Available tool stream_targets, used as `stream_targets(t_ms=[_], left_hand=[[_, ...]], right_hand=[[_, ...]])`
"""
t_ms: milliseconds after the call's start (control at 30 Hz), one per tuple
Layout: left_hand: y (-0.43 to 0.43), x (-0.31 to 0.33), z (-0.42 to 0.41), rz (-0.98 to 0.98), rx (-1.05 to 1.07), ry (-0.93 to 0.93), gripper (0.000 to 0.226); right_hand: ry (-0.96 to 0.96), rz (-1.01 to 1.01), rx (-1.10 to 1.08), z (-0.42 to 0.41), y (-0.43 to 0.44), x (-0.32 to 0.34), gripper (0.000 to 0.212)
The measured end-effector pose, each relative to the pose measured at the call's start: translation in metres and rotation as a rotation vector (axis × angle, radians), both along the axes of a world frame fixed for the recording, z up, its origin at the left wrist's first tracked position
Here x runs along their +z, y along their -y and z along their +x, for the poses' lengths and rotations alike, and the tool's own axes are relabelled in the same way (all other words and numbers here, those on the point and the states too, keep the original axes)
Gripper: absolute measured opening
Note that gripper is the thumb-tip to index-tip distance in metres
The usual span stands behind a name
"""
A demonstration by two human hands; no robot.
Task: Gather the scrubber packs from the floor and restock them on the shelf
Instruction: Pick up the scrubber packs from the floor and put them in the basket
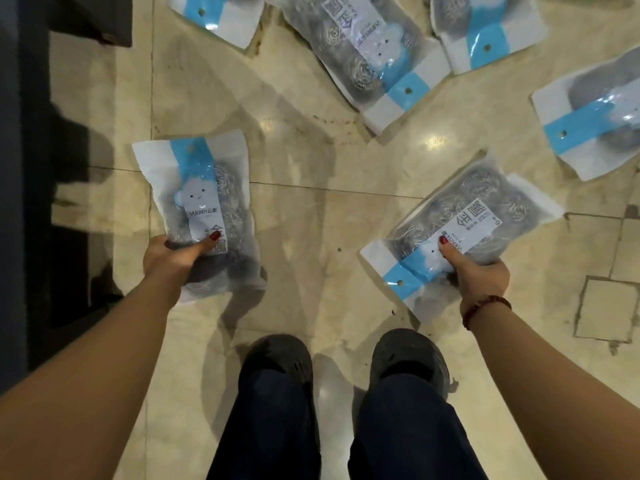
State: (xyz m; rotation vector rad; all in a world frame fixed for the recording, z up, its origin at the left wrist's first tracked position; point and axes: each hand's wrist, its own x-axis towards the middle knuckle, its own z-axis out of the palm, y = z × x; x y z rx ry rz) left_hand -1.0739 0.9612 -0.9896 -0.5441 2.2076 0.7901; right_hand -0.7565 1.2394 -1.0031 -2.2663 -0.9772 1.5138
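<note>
The step in hand is, in my judgement, to carry two gathered packs to the shelf. To do it well, each grip should sit on the thick middle of the bag and not on the slippery film edge, and both packs should go up level so that nothing slides out. The left hand [169, 258] grasps the left scrubber pack [204, 202] at its lower half: the thumb [209, 239] presses on the printed label and the other fingers are curled underneath, hidden from view. The right hand [483, 275] grasps the right scrubber pack [467, 216] near its blue header end, with its thumb [445, 245] on the cloud picture and the other fingers also hidden under the bag. Both hands are closed firmly on their bags; neither is released. From the shadows below them, both packs seem to be lifted off the floor [311, 174], but I cannot tell this surely. A red bracelet [485, 306] is on the right wrist. Further out, four more packs lie on the floor: one long pack [363, 53] in the middle, one [214, 15] to its left at the far edge of the view, one [485, 29] to its right, and one [595, 112] near the right edge. These remain to be gathered. A dark unit [20, 168], perhaps the shelf, stands along the left edge of the floor.
</note>
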Motion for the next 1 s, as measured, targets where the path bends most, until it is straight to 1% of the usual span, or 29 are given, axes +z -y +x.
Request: stream_targets(t_ms=[67,100,167,233,267,400,500,567,667,733,767,867,1000], left_hand=[[-0.006,0.005,0.004,0.024,0.044,0.050,0.067],[-0.008,0.005,0.005,0.025,0.059,0.050,0.064],[-0.012,0.008,0.010,0.029,0.067,0.030,0.069],[-0.016,0.017,0.015,0.059,0.039,-0.012,0.074],[-0.020,0.024,0.018,0.069,0.019,-0.025,0.077],[-0.040,0.080,0.032,0.192,0.038,-0.029,0.070],[-0.050,0.142,0.040,0.321,0.077,0.001,0.057],[-0.053,0.189,0.041,0.389,0.064,0.019,0.056],[-0.049,0.267,0.040,0.462,0.052,0.022,0.065],[-0.042,0.323,0.042,0.491,0.035,0.034,0.073],[-0.038,0.354,0.043,0.517,0.034,0.043,0.071],[-0.022,0.435,0.047,0.611,0.015,0.059,0.054],[0.003,0.530,0.054,0.670,0.026,0.090,0.048]], right_hand=[[-0.003,-0.002,-0.029,-0.002,0.002,0.002,0.056],[-0.006,0.003,-0.042,-0.003,0.003,0.004,0.055],[-0.036,0.010,-0.074,-0.008,0.003,0.011,0.047],[-0.058,0.021,-0.061,-0.015,0.003,0.025,0.034],[-0.071,0.025,-0.039,-0.019,0.003,0.035,0.032],[-0.185,-0.009,0.059,-0.035,0.005,0.094,0.044],[-0.278,-0.052,0.102,-0.047,0.008,0.156,0.038],[-0.316,-0.069,0.139,-0.054,0.009,0.203,0.037],[-0.360,-0.085,0.202,-0.063,0.014,0.280,0.044],[-0.369,-0.106,0.269,-0.064,0.018,0.332,0.045],[-0.375,-0.119,0.309,-0.065,0.020,0.360,0.045],[-0.397,-0.140,0.442,-0.062,0.027,0.438,0.045],[-0.442,-0.165,0.540,-0.058,0.039,0.531,0.050]])
